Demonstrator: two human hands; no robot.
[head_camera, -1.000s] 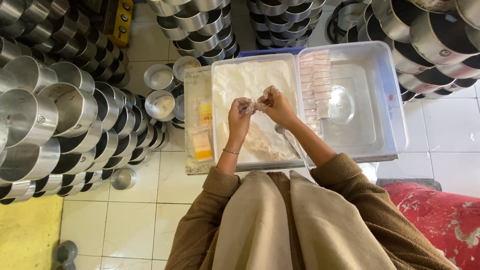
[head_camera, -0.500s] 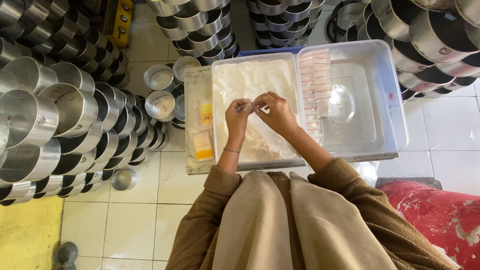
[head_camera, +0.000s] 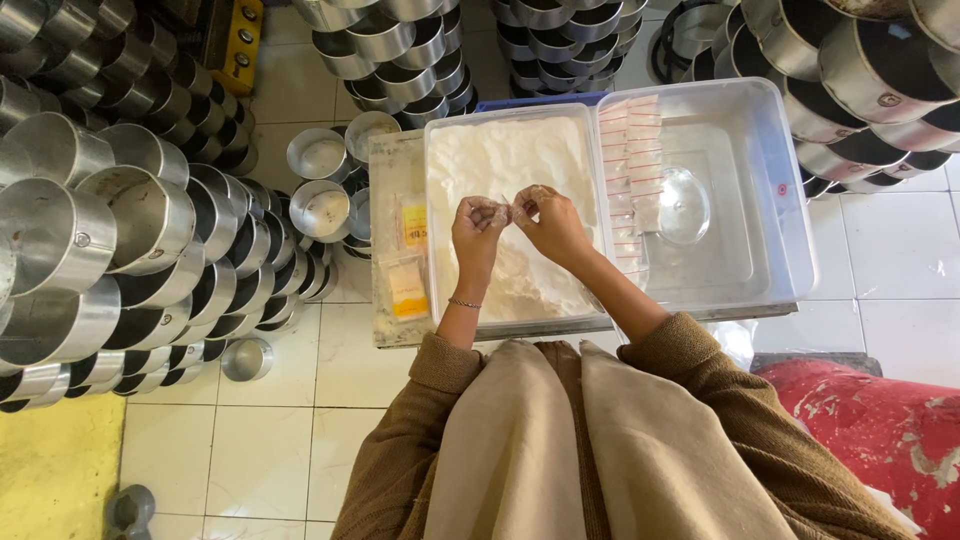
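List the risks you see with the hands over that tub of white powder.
1. The left hand and right hand pinch a small clear bag between them above the powder tub; a slipped grip would likely drop it into the powder.
2. The stack of small bags lies along the edge of the clear lid; a forearm nudge might scatter them.
3. Stacked metal pans crowd the floor nearby and could topple if bumped.

Open room above the powder tub (head_camera: 505, 150) and the clear tub (head_camera: 745, 215) – free approach from the near side. Stacked pans (head_camera: 90, 230) crowd the left; more pans (head_camera: 860, 90) hem the right and far side.
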